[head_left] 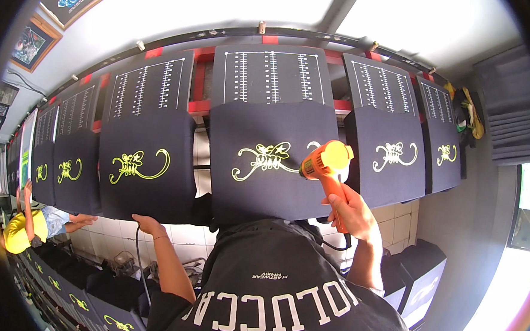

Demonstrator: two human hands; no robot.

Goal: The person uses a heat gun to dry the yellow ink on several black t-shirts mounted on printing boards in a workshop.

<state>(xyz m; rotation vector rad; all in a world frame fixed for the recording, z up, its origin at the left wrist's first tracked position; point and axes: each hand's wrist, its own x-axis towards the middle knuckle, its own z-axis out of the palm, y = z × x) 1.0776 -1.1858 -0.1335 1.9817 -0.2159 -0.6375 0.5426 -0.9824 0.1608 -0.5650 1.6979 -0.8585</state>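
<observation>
Right hand (352, 214) wrapped round a bright-orange heat gun (330, 158), dark nozzle (305, 169) toward half past eight; left hand (148, 224), grip unclear.

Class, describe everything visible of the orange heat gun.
The heat gun looks like plastic: orange rounded body, dark nozzle, orange handle. A dark cord shows near the handle's lower end. The right hand's grip wraps the handle. The nozzle points left, and the body hides part of the printed design on the dark fabric. Whether it is running cannot be told.

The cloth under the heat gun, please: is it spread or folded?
Spread: the cloth lies flat over its board, yellow print showing.
</observation>
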